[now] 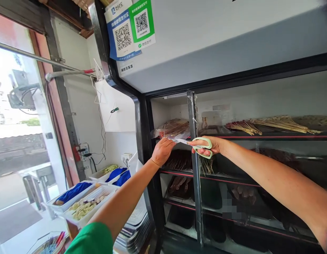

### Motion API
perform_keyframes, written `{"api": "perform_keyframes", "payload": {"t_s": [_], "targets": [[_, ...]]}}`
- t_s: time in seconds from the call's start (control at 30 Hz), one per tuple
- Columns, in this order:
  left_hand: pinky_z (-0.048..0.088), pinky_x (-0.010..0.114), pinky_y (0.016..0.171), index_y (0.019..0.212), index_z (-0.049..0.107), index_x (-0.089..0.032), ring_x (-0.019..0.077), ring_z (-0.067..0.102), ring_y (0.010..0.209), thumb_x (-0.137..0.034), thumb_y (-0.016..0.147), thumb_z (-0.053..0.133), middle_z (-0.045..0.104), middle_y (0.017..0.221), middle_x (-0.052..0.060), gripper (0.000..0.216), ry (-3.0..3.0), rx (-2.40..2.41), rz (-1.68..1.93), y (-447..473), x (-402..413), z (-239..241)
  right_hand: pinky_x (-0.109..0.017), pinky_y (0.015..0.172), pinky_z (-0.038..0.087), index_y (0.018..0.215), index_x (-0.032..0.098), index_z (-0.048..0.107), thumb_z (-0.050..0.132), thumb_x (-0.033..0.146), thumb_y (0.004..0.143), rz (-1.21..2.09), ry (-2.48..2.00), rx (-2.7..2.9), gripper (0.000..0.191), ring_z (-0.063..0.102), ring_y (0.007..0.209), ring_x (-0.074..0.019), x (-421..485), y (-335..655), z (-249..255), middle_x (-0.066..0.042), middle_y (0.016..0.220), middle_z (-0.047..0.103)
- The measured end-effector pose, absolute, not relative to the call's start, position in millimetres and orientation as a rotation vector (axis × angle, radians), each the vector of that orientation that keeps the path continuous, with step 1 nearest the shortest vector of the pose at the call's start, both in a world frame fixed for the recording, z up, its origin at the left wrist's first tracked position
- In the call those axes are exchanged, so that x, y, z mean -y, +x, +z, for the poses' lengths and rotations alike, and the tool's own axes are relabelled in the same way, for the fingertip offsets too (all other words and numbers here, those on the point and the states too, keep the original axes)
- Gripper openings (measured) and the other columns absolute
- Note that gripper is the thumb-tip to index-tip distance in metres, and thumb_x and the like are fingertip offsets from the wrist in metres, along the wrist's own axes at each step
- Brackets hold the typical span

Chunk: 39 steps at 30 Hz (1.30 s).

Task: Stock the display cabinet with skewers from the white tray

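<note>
Green-handled scissors (210, 151) are in my right hand (218, 144), with the fingers through the handle loops. Their blades point left toward my left hand (162, 151), whose fingers are closed on the edge of a clear plastic bag (176, 133). The bag lies at the front of the top shelf and holds a bundle of skewers (175, 127). The blade tips meet the plastic close to my left fingertips; whether they cut into it, I cannot tell.
The display cabinet's door frame (194, 183) runs upright beside my right hand. More skewers (285, 123) lie on the top shelf to the right. White tubs (81, 222) of food stand at left, near stacked metal trays (134, 229).
</note>
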<state>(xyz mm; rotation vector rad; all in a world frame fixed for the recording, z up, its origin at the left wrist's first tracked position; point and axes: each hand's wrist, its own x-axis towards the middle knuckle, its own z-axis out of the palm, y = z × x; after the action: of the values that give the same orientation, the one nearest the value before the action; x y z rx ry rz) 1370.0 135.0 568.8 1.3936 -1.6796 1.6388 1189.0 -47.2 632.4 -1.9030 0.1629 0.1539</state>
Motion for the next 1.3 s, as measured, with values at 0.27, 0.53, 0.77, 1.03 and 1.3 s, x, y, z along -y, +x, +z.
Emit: {"api": "perform_keyframes", "payload": {"t_s": [0.27,0.53,0.77,1.03,1.3], "targets": [[0.057,0.033,0.079,0.096,0.071,-0.018,0.0175,0.067,0.083,-0.019,0.101,0.047,0.074,0.093,0.007,0.025,1.425,1.589,1.616,1377.8,-141.1,560.8,-0.021,0.043,0.046,0.085,0.008,0.060,0.049,0.075,0.089,0.318,-1.909,-0.140,0.068,0.054,0.043,-0.0109,48.9,1188.8,629.6,-0.002,0.058,0.057],[0.059,0.032,0.077,0.095,0.071,-0.017,0.0176,0.069,0.080,-0.019,0.101,0.047,0.075,0.090,0.007,0.025,1.436,1.506,1.524,1367.2,-139.0,556.7,-0.017,0.035,0.037,0.076,0.011,0.057,0.052,0.076,0.088,0.255,-1.949,-0.251,0.066,0.043,0.034,-0.0064,24.2,1221.1,637.7,0.002,0.047,0.049],[0.056,0.034,0.081,0.081,0.070,-0.019,0.0184,0.069,0.079,-0.029,0.093,0.057,0.073,0.082,0.004,0.020,1.330,1.043,1.079,1377.4,-156.1,564.9,-0.015,0.032,0.033,0.078,0.010,0.059,0.067,0.067,0.084,0.140,-2.063,-0.194,0.058,0.043,0.034,-0.0057,33.7,1212.2,632.1,0.003,0.048,0.050],[0.057,0.036,0.083,0.089,0.073,-0.018,0.0203,0.072,0.079,-0.043,0.085,0.065,0.074,0.082,0.005,0.026,1.177,0.932,0.651,1384.2,-149.4,573.1,-0.021,0.042,0.048,0.082,0.010,0.058,0.042,0.078,0.090,0.259,-1.878,-0.246,0.071,0.054,0.040,-0.0113,14.9,1224.0,637.3,-0.002,0.054,0.056],[0.056,0.036,0.082,0.083,0.075,-0.021,0.0212,0.070,0.080,-0.041,0.085,0.065,0.075,0.084,0.004,0.022,1.221,1.053,0.695,1384.2,-155.7,579.6,-0.019,0.037,0.043,0.082,0.010,0.057,0.040,0.075,0.093,0.292,-1.760,-0.201,0.068,0.050,0.037,-0.0107,12.4,1248.3,647.5,-0.002,0.051,0.054]]}}
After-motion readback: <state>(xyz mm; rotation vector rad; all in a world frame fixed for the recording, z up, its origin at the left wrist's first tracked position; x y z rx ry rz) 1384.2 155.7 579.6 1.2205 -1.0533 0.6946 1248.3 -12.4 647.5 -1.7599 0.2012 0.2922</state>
